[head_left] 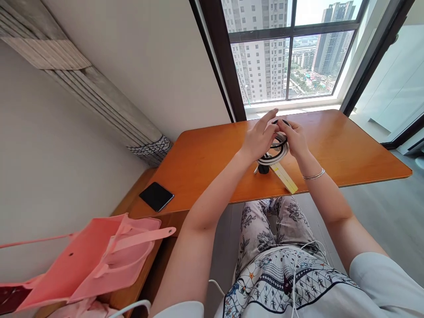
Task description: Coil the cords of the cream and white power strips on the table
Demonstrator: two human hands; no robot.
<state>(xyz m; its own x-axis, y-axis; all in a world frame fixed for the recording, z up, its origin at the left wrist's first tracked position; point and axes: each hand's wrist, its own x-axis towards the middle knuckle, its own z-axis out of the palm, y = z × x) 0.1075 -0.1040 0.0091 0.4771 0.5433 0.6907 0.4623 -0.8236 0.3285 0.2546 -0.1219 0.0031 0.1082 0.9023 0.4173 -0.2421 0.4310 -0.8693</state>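
The coiled cable [280, 156] is gripped between the fingers of the left hand [260, 139] and right hand [296, 138]; its loops should be kept even, without twisting.

Daylight comes through the dark-framed glass window [290, 32], where the pale sky is almost washed out. The smooth orange-brown wooden table [205, 159] is brightly lit, while the grey pleated fabric curtain [109, 97] is dimmer. Wide-angle distortion stretches the white fabric sleeve [384, 282] near the lower-right corner.
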